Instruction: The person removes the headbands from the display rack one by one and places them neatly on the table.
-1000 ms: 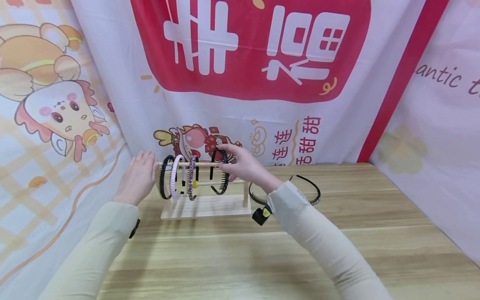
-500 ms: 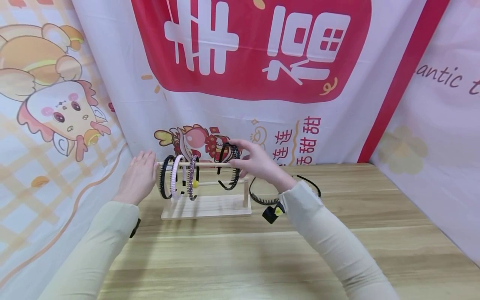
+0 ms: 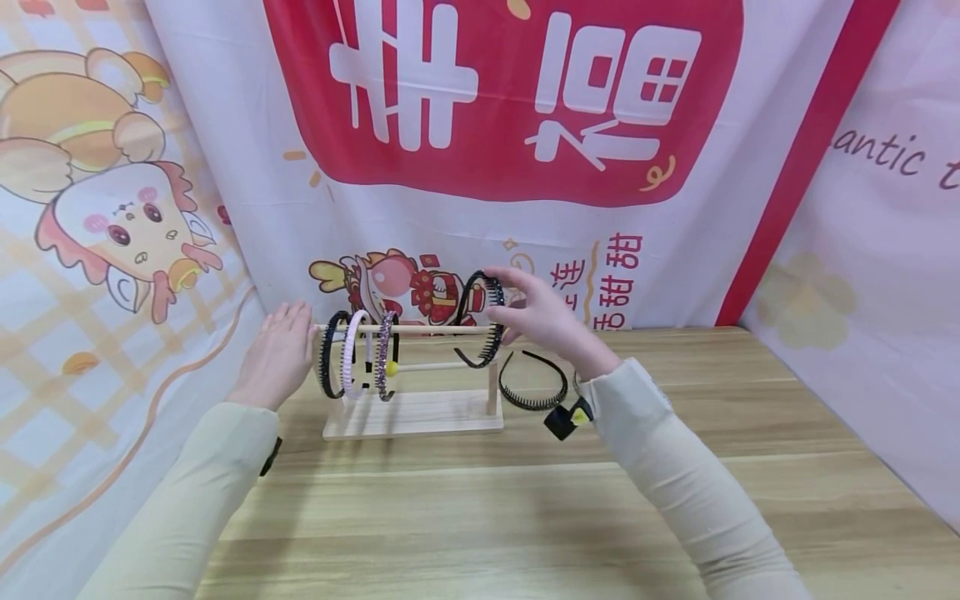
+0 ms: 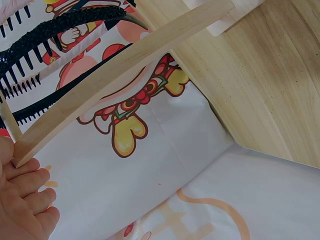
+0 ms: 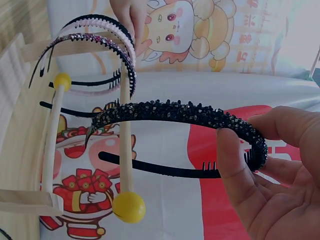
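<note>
My right hand [image 3: 547,321] pinches a black beaded headband [image 5: 175,112] between thumb and fingers. Its comb teeth face inward, and the loop straddles the top rod [image 5: 125,145] close to the rod's yellow ball end [image 5: 129,207]. My left hand [image 3: 273,354] rests with straight fingers against the left end of the wooden rack [image 3: 427,412]; the left wrist view has its fingertips at the end of the upright [image 4: 100,82]. On the rod's left part hang a black headband [image 3: 326,354], a pale pink headband [image 3: 348,358] and a purple glittery headband [image 3: 382,358].
Behind the rack's right end, a black toothed headband [image 3: 534,407] lies on the wooden table [image 3: 480,517]; another beside it is mostly hidden by my right wrist. A lower rod with a yellow ball [image 3: 392,367] runs beneath the top one. Printed cloth [image 3: 450,225] hangs behind.
My right hand has moved right and slightly up, carrying the beaded headband along the top rod toward its right end. My left hand has stayed in place.
</note>
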A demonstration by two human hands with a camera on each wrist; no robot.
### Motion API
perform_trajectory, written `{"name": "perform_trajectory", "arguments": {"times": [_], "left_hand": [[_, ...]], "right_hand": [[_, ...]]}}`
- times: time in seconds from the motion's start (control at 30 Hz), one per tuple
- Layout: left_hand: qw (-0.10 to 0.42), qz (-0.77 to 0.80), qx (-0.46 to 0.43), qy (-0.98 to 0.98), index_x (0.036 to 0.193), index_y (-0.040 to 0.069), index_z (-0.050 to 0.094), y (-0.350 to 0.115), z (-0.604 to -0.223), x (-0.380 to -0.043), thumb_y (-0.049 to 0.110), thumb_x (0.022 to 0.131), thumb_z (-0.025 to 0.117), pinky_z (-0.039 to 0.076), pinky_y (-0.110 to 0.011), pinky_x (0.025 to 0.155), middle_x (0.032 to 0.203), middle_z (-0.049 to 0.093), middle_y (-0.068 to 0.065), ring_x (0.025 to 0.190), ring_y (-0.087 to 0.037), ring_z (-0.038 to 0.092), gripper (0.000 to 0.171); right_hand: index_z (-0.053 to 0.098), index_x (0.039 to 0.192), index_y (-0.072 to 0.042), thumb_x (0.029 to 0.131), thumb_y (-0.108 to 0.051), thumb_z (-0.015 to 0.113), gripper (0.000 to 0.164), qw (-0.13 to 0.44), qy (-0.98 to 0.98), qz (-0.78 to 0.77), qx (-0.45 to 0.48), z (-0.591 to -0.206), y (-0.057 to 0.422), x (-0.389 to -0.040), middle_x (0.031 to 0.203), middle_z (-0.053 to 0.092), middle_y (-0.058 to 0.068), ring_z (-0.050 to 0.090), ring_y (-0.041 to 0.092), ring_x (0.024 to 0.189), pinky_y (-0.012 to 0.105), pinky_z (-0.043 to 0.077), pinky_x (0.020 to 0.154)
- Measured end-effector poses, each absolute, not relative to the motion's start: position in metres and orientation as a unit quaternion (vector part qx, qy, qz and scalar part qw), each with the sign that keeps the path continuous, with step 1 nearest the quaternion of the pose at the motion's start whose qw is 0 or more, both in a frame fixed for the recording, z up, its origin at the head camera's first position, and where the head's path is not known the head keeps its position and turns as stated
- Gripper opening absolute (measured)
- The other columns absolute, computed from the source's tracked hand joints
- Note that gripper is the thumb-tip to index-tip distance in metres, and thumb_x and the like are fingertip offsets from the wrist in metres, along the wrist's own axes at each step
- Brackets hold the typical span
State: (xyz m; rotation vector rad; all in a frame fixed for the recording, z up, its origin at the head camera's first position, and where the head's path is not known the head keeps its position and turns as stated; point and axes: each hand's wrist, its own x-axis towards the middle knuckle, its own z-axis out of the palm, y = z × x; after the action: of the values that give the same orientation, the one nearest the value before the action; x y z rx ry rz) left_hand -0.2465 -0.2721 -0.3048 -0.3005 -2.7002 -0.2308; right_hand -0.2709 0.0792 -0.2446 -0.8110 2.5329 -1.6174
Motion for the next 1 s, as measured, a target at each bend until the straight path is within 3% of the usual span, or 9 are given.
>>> {"name": "perform_trajectory", "arguments": {"times": [0.2,0.33,0.73,1.0], "left_hand": [[0.205,-0.081,-0.108,-0.970,0.133,-0.018,0.029,-0.272,-0.305,-0.246,0.016,0.101,0.028,0.004,-0.051,0.110,0.138,0.025,-0.036,0.129,-0.049,0.018,0.046],[0.203,-0.080,-0.108,-0.970,0.133,-0.018,0.028,-0.272,-0.305,-0.246,0.017,0.102,0.027,0.004,-0.050,0.110,0.138,0.024,-0.036,0.129,-0.049,0.017,0.047],[0.200,-0.081,-0.106,-0.971,0.133,-0.018,0.028,-0.272,-0.305,-0.246,0.017,0.102,0.027,0.003,-0.051,0.110,0.138,0.024,-0.036,0.130,-0.049,0.016,0.047],[0.199,-0.079,-0.105,-0.971,0.133,-0.018,0.028,-0.271,-0.304,-0.245,0.015,0.101,0.029,0.004,-0.051,0.110,0.138,0.024,-0.036,0.129,-0.049,0.017,0.046]], "right_hand": [[0.040,0.139,-0.017,0.087,-0.011,0.064,0.058,0.005,0.812,-0.526,-0.253,-0.239,0.090,-0.271,0.135,0.042,0.008,0.062,0.027,0.072,0.037,0.057,0.062],[0.040,0.139,-0.017,0.087,-0.009,0.064,0.058,0.001,0.808,-0.534,-0.251,-0.237,0.097,-0.271,0.134,0.042,0.008,0.063,0.025,0.076,0.036,0.057,0.061],[0.038,0.140,-0.017,0.087,-0.011,0.064,0.060,-0.020,0.821,-0.517,-0.239,-0.235,0.118,-0.272,0.140,0.039,0.006,0.062,0.026,0.069,0.035,0.056,0.061],[0.039,0.140,-0.017,0.087,-0.011,0.063,0.059,-0.029,0.822,-0.521,-0.229,-0.235,0.133,-0.274,0.140,0.040,0.007,0.061,0.025,0.082,0.036,0.056,0.062]]}}
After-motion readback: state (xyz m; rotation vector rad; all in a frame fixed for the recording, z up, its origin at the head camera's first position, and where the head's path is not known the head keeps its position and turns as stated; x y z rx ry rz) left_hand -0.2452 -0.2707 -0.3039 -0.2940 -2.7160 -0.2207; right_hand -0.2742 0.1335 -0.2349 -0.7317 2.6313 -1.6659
